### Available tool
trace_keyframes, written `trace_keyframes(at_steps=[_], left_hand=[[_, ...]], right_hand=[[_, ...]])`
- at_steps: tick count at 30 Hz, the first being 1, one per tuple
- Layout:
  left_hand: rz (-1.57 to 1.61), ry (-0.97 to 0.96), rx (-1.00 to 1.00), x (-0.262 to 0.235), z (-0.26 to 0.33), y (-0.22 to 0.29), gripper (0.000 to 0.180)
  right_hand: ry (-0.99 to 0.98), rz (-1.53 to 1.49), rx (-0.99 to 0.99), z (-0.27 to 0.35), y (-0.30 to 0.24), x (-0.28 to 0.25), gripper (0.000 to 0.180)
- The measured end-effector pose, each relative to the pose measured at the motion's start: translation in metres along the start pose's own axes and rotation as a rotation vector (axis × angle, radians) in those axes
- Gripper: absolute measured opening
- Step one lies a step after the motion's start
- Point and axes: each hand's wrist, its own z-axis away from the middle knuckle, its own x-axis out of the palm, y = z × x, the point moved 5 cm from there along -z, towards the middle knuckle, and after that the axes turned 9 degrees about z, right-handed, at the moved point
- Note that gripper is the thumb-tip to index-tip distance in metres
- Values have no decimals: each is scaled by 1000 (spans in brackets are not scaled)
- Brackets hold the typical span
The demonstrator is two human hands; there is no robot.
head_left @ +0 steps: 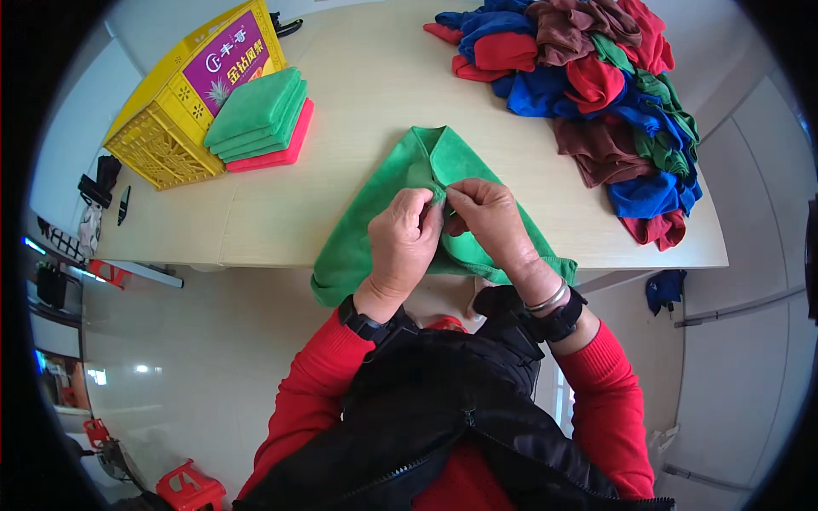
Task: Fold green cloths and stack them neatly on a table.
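A green towel [375, 200] lies partly on the table's near edge, its far end peaked and its lower corners hanging over. My left hand [402, 243] is closed, pinching the towel near its middle. Close against it, my right hand [492, 220] also pinches the green cloth, thumb and fingertips together. The fingertips of both hands nearly meet at a raised fold or edge. Left of them, folded green towels [256, 119] are stacked on a folded red towel [277, 157].
A yellow plastic crate [162, 140] with a purple label stands at the table's left. A loose heap of blue, red, brown and green towels [588, 85] covers the far right. The pale table [341, 94] ends just before my body. A red stool [189, 487] is on the floor, lower left.
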Motion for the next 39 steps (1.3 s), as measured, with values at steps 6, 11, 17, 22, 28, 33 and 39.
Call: trace_keyframes(at_steps=[6,11,17,22,28,33,39], left_hand=[[-114,-67,66,5,6,-4,21],[-216,-98,173,4,7,8,22],[-326,-192,244,8,16,19,19],[-216,-243,197,4,-11,5,10],[-400,-299,-21,52,-109,-143,17],[-510,-681,-291,113,-123,-219,24],[-633,-761,-416,137,-129,-221,25]], right_hand=[[-61,-85,60,-1,4,-1,27],[-96,-115,108,1,7,-5,28],[-96,-101,35,-2,16,-1,22],[-73,-105,54,9,26,-19,18],[-48,63,-10,31,22,-23,18],[-17,328,-176,41,15,-27,16],[4,500,-322,48,9,-33,15]])
